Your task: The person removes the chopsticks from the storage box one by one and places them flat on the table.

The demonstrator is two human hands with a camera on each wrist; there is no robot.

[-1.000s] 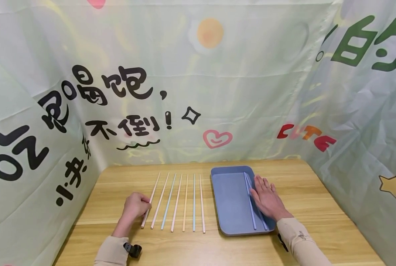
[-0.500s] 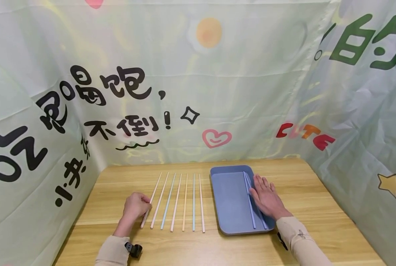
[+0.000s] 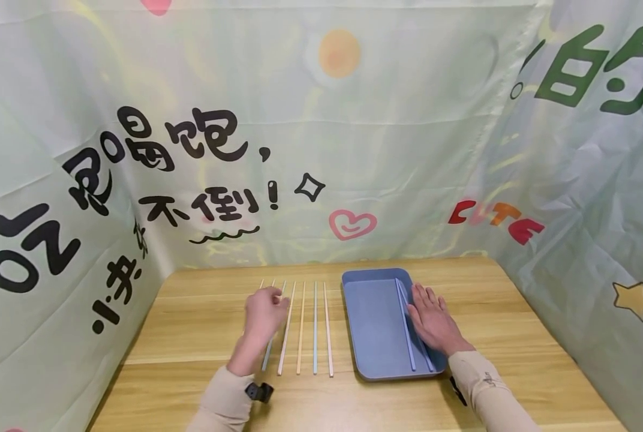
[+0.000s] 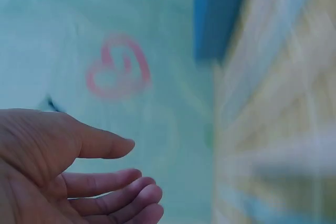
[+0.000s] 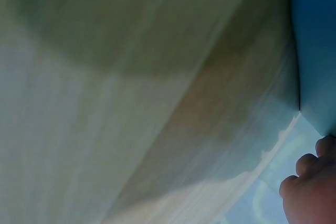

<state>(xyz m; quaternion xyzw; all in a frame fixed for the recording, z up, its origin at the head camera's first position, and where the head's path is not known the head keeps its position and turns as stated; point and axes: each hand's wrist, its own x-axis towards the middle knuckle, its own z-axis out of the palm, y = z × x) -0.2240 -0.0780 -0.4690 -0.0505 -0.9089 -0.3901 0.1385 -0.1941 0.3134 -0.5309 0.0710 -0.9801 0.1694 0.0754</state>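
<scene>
My left hand [image 3: 267, 309] is over the left part of a row of chopsticks and holds nothing. The left wrist view shows its thumb [image 4: 107, 142] apart from the loosely bent fingers. It partly hides the leftmost chopsticks. To its right lie a pink chopstick [image 3: 286, 336], a yellow chopstick [image 3: 301, 333], a light blue chopstick [image 3: 315, 333] and another pink chopstick [image 3: 328, 336], roughly parallel. My right hand [image 3: 435, 321] rests with straight fingers along the right rim of a blue-grey tray [image 3: 372, 330]. Inside the tray are two violet-blue chopsticks [image 3: 406, 327], one partly covered by that hand.
The wooden table [image 3: 181, 336] carries everything. Printed fabric [image 3: 408, 144] hangs close behind its far edge and along both sides. In the left wrist view the tray [image 4: 220, 14] and chopsticks are blurred.
My left hand has let go of the leftmost pink chopstick and moved right and farther forward, over the neighbouring chopsticks. My right hand has stayed at the tray.
</scene>
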